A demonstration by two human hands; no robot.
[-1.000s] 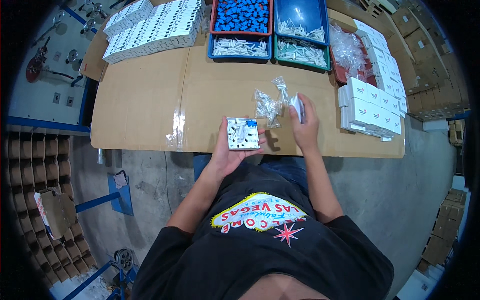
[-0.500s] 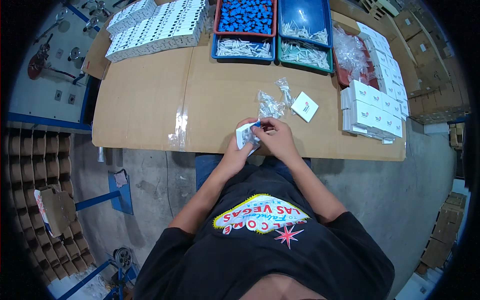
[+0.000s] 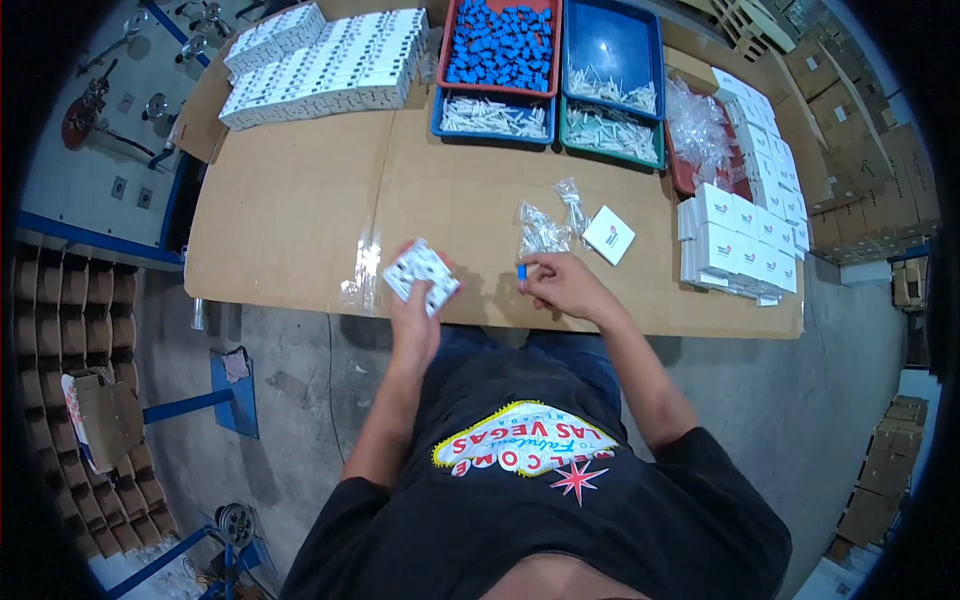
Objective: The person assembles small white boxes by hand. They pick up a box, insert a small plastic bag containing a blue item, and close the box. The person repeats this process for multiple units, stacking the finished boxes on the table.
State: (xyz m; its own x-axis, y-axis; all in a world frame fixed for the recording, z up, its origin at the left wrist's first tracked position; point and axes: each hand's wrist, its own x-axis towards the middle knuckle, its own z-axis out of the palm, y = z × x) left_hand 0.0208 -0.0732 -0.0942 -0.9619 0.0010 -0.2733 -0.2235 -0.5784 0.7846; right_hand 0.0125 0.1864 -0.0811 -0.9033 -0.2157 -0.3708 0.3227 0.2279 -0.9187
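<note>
At the upper left, a pale panel (image 3: 70,190) edged by a blue frame (image 3: 95,240) carries several shiny round fittings (image 3: 157,106) and a dark red disc (image 3: 82,131), while below it a brown cardboard divider grid (image 3: 65,325) stretches down the left side with a cardboard box (image 3: 110,422) lying over it. A blue bar (image 3: 187,406) runs to a blue plate (image 3: 236,408) with a crumpled cloth (image 3: 236,366) on it, above the grey concrete floor (image 3: 285,425), where a thin dark cable (image 3: 331,375) trails and a black wheel (image 3: 236,523) sits lower down. On the right, brown cartons (image 3: 868,190) are stacked near a wooden pallet (image 3: 742,28), with another carton pile (image 3: 885,465) farther down.
</note>
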